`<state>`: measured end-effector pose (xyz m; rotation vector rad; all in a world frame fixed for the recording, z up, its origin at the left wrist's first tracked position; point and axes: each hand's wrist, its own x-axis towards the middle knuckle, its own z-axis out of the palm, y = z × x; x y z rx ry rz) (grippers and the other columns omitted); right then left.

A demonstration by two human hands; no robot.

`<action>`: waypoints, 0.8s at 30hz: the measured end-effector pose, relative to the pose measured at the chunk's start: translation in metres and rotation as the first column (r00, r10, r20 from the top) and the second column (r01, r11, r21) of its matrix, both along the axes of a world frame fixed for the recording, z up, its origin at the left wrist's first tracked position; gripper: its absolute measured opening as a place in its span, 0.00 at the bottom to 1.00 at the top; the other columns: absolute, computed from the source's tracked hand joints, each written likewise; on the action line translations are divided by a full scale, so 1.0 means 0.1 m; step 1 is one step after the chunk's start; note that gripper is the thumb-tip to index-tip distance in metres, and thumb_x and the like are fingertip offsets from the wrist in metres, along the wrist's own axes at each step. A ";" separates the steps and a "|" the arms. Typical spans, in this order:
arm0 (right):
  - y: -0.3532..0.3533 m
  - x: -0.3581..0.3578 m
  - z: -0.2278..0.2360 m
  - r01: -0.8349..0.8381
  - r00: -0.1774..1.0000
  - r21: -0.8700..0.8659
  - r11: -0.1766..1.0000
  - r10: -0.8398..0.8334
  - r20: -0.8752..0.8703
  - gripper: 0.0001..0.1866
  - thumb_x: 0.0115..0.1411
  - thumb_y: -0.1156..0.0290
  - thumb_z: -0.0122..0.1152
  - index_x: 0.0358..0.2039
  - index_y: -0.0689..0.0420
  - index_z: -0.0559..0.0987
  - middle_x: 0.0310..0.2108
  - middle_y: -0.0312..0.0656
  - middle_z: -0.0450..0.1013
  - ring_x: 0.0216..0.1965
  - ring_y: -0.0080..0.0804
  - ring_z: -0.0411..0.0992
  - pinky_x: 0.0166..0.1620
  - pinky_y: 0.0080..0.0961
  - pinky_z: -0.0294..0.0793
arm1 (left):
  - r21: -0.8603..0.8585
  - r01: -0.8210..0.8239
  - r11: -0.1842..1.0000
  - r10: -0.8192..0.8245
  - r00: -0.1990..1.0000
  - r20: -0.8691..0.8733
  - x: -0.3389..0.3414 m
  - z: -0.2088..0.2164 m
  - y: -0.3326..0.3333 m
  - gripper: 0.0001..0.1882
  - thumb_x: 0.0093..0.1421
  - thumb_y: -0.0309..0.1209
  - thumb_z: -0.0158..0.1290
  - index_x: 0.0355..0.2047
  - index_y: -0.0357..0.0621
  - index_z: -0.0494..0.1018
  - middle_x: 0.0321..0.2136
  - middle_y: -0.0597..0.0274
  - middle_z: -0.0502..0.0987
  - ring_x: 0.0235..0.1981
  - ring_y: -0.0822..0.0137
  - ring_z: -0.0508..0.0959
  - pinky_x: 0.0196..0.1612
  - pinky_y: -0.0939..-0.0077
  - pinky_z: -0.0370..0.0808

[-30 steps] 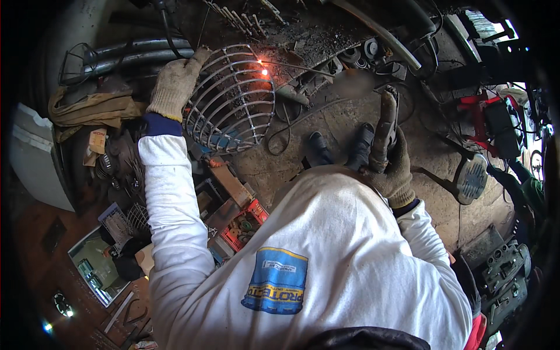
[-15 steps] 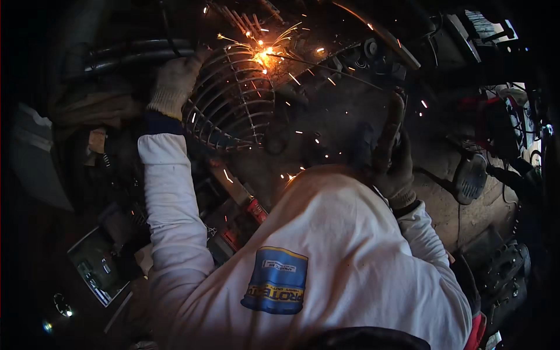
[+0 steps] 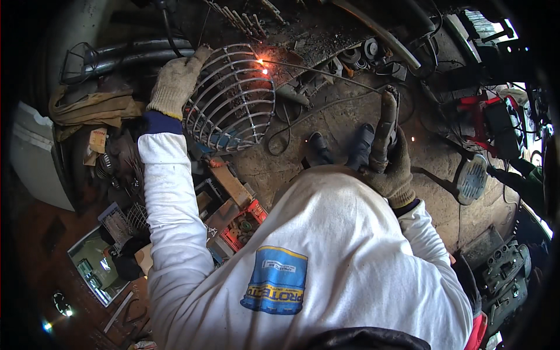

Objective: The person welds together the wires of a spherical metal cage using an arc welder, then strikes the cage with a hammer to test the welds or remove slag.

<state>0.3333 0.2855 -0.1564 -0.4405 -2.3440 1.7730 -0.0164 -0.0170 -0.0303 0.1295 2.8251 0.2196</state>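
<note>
My left hand (image 3: 173, 86), in a knitted work glove, grips the left edge of a leaf-shaped frame of metal rods (image 3: 230, 105) with curved ribs. My gloved right hand (image 3: 396, 175) is wrapped round a welding electrode holder (image 3: 385, 125). A long, thin welding electrode (image 3: 326, 74) runs leftward from the holder's jaws to the frame's far right edge. Two small orange spots (image 3: 262, 65) glow there, at the electrode's tip. Whether the tip touches the metal cannot be made out.
Dark pipes (image 3: 140, 51) and a brown cloth (image 3: 96, 111) lie left of the frame. Short rods (image 3: 242, 22) stand beyond it. Nearer are an orange-red crate (image 3: 245, 224) and a wooden block (image 3: 232, 185). A grey pedal-shaped plate (image 3: 471, 179) and machinery (image 3: 504, 274) are at right; a cable (image 3: 332, 108) crosses the floor.
The bright arc and its flying sparks have died down to small glowing spots, and the surroundings look brighter. Both hands stay nearly in place, with their grips unchanged.
</note>
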 end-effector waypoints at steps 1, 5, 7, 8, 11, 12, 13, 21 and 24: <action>0.00 0.01 -0.02 0.001 1.000 0.000 1.000 -0.001 0.000 0.62 0.35 0.61 0.82 0.66 0.65 0.55 0.59 0.53 0.65 0.60 0.41 0.66 0.61 0.37 0.65 | -0.011 -0.008 1.000 0.008 1.000 0.011 0.00 0.00 0.00 0.43 0.58 0.70 0.41 0.40 0.38 0.80 0.37 0.38 0.80 0.47 0.41 0.77 0.52 0.52 0.70; -0.02 -0.01 0.03 0.013 1.000 0.006 1.000 -0.013 0.003 0.60 0.36 0.60 0.82 0.66 0.66 0.55 0.58 0.53 0.66 0.59 0.42 0.67 0.60 0.36 0.66 | -0.003 0.033 0.999 -0.033 0.998 -0.045 -0.01 -0.02 0.00 0.42 0.59 0.69 0.41 0.37 0.37 0.80 0.35 0.41 0.80 0.43 0.43 0.79 0.48 0.54 0.73; 0.01 -0.06 0.03 -0.017 0.994 0.176 0.984 0.036 -0.103 0.57 0.38 0.60 0.80 0.64 0.66 0.57 0.54 0.51 0.68 0.54 0.40 0.70 0.55 0.35 0.70 | 0.037 0.000 0.999 -0.008 0.976 0.217 0.00 0.11 0.07 0.38 0.62 0.64 0.42 0.35 0.37 0.79 0.35 0.44 0.81 0.40 0.49 0.81 0.43 0.58 0.75; 0.01 -0.05 0.02 -0.049 0.991 0.234 0.971 0.076 -0.106 0.51 0.44 0.62 0.75 0.65 0.66 0.57 0.54 0.51 0.68 0.53 0.40 0.69 0.55 0.35 0.70 | -0.063 0.107 0.992 -0.098 0.986 0.132 -0.01 0.06 0.05 0.32 0.64 0.58 0.44 0.33 0.37 0.78 0.30 0.49 0.82 0.33 0.56 0.83 0.37 0.61 0.76; 0.09 0.05 -0.22 -0.122 0.988 -0.141 0.982 0.106 -0.115 0.40 0.53 0.67 0.65 0.63 0.65 0.60 0.49 0.46 0.68 0.48 0.35 0.69 0.51 0.33 0.70 | 0.049 0.482 0.875 -0.451 0.847 -0.281 0.00 -0.02 -0.30 0.27 0.64 0.54 0.46 0.35 0.39 0.78 0.29 0.48 0.81 0.32 0.57 0.82 0.37 0.60 0.76; 0.14 0.14 -0.51 -0.083 0.996 -0.585 0.807 0.053 -0.068 0.40 0.51 0.69 0.67 0.62 0.65 0.61 0.45 0.42 0.68 0.44 0.31 0.69 0.49 0.33 0.70 | 0.028 0.324 0.946 -0.318 0.939 -0.127 0.05 0.09 -0.15 0.26 0.65 0.52 0.46 0.38 0.39 0.78 0.31 0.47 0.80 0.34 0.58 0.82 0.38 0.63 0.76; 0.07 0.05 -0.32 -0.064 0.998 -0.454 0.889 0.046 -0.051 0.42 0.48 0.69 0.69 0.62 0.65 0.60 0.45 0.41 0.68 0.45 0.30 0.69 0.50 0.32 0.70 | -0.018 0.157 0.987 -0.156 0.987 0.028 0.09 0.20 -0.01 0.26 0.67 0.51 0.46 0.42 0.38 0.77 0.33 0.47 0.80 0.36 0.59 0.81 0.40 0.65 0.76; -0.01 -0.01 0.04 0.020 0.999 -0.126 0.992 -0.024 -0.026 0.58 0.37 0.66 0.78 0.66 0.63 0.54 0.56 0.45 0.67 0.58 0.38 0.67 0.60 0.34 0.65 | 0.061 -0.010 0.998 0.009 1.000 0.025 0.01 -0.01 -0.01 0.39 0.61 0.65 0.45 0.40 0.34 0.79 0.36 0.39 0.79 0.42 0.47 0.79 0.48 0.62 0.72; 0.00 -0.02 0.06 -0.001 1.000 -0.066 0.998 0.002 0.013 0.61 0.36 0.63 0.80 0.67 0.64 0.53 0.59 0.48 0.65 0.60 0.39 0.65 0.61 0.36 0.64 | -0.009 0.020 1.000 -0.020 0.999 -0.040 -0.01 -0.04 -0.02 0.40 0.61 0.65 0.45 0.39 0.34 0.79 0.35 0.38 0.79 0.42 0.46 0.79 0.48 0.61 0.71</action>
